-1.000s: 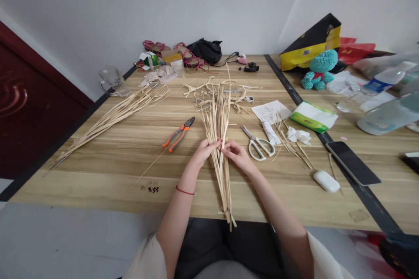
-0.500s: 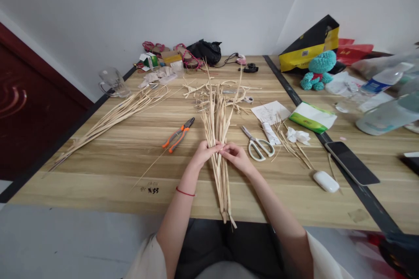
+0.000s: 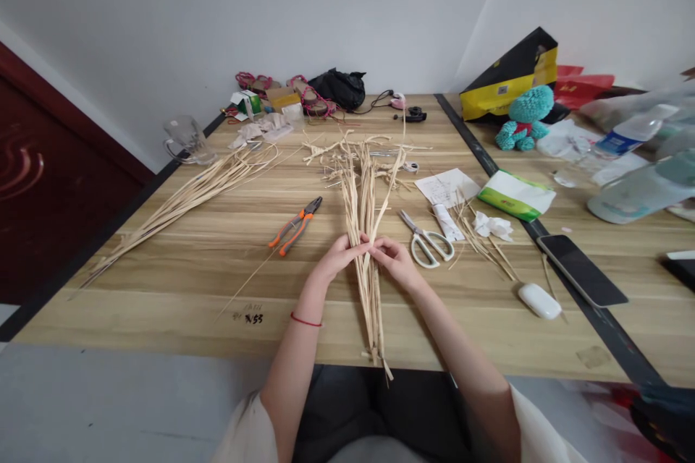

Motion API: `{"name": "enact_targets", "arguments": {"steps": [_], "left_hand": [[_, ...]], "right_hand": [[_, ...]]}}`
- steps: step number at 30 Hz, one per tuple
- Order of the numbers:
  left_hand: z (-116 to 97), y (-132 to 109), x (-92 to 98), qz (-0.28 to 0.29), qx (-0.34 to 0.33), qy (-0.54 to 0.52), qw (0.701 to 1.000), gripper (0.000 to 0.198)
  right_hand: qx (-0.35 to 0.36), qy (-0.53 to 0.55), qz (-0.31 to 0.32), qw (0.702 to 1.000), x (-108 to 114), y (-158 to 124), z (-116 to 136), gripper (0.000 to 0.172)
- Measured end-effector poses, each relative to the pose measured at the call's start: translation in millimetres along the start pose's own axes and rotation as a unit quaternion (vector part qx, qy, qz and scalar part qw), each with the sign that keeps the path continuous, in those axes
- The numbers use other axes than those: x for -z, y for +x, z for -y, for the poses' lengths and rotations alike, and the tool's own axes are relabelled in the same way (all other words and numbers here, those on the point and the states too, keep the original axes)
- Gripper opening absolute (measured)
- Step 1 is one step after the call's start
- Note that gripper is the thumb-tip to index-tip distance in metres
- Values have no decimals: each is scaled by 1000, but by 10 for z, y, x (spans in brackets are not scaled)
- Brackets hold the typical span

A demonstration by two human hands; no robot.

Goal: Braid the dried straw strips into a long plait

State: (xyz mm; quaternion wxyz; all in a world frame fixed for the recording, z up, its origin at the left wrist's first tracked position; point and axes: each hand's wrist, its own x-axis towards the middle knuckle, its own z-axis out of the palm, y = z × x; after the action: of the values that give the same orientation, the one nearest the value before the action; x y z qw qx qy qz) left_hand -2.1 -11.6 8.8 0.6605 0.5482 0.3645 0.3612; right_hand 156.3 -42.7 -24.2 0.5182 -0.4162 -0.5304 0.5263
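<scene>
A bundle of pale, flat plant-fibre strips (image 3: 370, 304) runs lengthwise in front of me, its lower ends at the table's front edge and its upper part fanned out. My left hand (image 3: 344, 255) wraps round the bundle's left side, thumb across the strips. From the right, my right hand (image 3: 392, 259) pinches a strip with thumb and forefinger beside the left thumb. One strip slants up and to the right from the pinch. Pliers with orange-grey handles (image 3: 296, 226) lie left of my hands; white-handled scissors (image 3: 428, 240) lie to the right.
Another strip bundle (image 3: 190, 192) lies at the left near a glass mug (image 3: 187, 139). Loose strips, a tissue packet (image 3: 515, 195), a phone (image 3: 583, 270) and a white case (image 3: 539, 301) are at the right. Bottles and a turquoise doll (image 3: 525, 117) stand farther back.
The fanned upper ends of the strips sit a little lower and closer together. The slanting strip has shifted slightly at the pinch. Both hands stay in nearly the same place.
</scene>
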Motion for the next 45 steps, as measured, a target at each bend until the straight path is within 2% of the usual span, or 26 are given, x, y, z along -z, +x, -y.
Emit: {"name": "enact_targets", "arguments": {"steps": [9,15,18,21,25,28,31,37,42,45], "left_hand": [[40,-19,32,52,15,9,999,27],[13,-25,27,61,26,31,997,17],[5,-21,31,74,10,29,997,11],[-5,-17,59,82,5,-16,996,8],[-26,-22,105,45,3,-146,988,14],[-35,-27,107,31,11,-171,985,16],[-30,-22,81,27,33,-147,988,17],[-8,-1,60,-3,43,-143,989,19],[30,11,82,-37,58,-103,992,20],[67,21,103,-49,28,-63,996,20]], "right_hand": [[21,53,-78,995,20,4,71,21],[2,57,-113,992,52,14,117,27],[-10,63,-121,991,57,19,116,30],[-17,79,-135,988,78,30,103,32],[-6,110,-150,982,122,48,90,31],[-1,90,-133,987,136,42,105,32],[4,37,-83,996,119,17,148,30],[85,-90,29,992,40,-24,199,18],[91,-137,48,985,21,-34,196,19],[79,-139,64,985,17,-46,201,21]]}}
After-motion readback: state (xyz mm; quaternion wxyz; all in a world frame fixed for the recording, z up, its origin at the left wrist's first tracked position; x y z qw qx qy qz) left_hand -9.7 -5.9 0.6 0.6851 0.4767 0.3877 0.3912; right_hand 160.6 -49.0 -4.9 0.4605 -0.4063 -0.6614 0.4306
